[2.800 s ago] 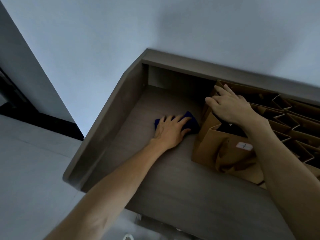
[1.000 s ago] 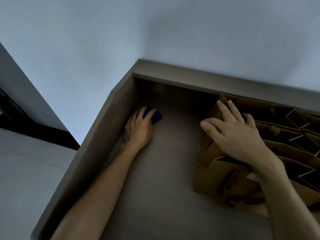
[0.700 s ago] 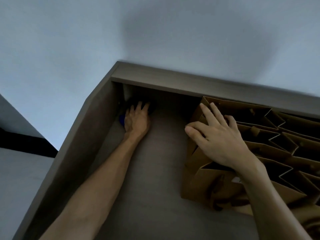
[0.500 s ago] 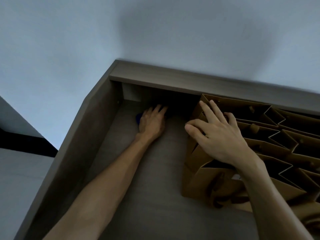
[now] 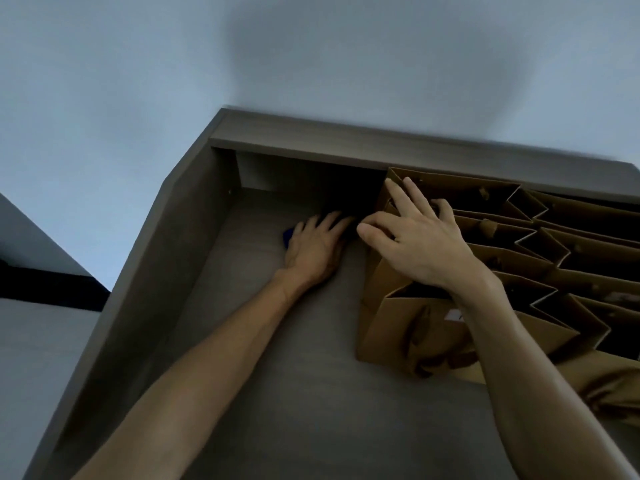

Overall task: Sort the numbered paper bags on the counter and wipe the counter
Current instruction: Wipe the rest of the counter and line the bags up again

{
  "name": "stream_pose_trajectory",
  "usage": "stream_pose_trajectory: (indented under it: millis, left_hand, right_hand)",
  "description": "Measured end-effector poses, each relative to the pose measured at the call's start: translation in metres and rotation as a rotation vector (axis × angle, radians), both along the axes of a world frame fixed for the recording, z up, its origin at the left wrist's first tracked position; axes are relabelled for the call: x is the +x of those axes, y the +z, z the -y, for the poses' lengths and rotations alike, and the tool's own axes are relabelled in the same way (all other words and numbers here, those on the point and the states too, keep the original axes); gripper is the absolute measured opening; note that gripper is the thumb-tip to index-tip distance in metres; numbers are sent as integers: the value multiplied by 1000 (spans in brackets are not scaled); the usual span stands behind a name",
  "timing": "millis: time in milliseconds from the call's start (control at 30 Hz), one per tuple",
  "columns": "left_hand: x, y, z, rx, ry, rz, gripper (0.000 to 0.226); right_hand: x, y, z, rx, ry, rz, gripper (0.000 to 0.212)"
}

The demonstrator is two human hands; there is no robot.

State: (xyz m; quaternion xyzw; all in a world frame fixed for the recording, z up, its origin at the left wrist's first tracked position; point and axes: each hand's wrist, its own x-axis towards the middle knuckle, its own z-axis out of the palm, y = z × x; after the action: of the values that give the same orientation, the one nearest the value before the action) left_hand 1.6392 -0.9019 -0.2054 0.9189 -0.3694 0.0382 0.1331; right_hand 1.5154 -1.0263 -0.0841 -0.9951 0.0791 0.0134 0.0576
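Note:
My left hand [image 5: 317, 249] lies flat on a dark blue cloth [image 5: 288, 236] pressed to the grey counter [image 5: 270, 393], near the back wall and just left of the bags. Only a small corner of the cloth shows past my fingers. Several brown paper bags [image 5: 391, 327] stand upright in a tight row on the right side. My right hand [image 5: 420, 242] rests on the top edges of the leftmost bags, fingers spread over their openings. A white number label [image 5: 453, 316] on the front bag is partly hidden by my right forearm.
A raised wooden rim [image 5: 346, 142] runs along the counter's back, and a side panel [image 5: 173, 244] closes its left end. A pale wall [image 5: 311, 57] rises behind. More brown paper [image 5: 602, 382] lies crumpled at the right front.
My left hand slid the cloth from mid-counter into the back left corner, then rightward along the back toward the bags. My right hand stayed on the bag tops.

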Motion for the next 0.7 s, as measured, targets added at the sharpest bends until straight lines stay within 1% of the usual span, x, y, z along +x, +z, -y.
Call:
stream_pose_trajectory:
  millis: [100, 267, 400, 533, 700]
  left_hand:
    - [-33, -4, -30, -25, -52, 6, 49]
    - [-106, -13, -86, -27, -6, -6, 50]
    - [-143, -20, -109, -14, 14, 63, 50]
    - [-124, -16, -95, -39, 8, 44, 48]
    - [-49, -11, -46, -47, 75, -1, 50]
  right_hand:
    - [3, 1, 1, 5, -4, -17, 49]
    - [5, 0, 2, -20, -6, -9, 49]
    - [6, -2, 2, -29, 2, 0, 49]
    - [5, -4, 2, -37, 9, 17, 49]
    - [8, -6, 3, -34, 1, 12, 49]
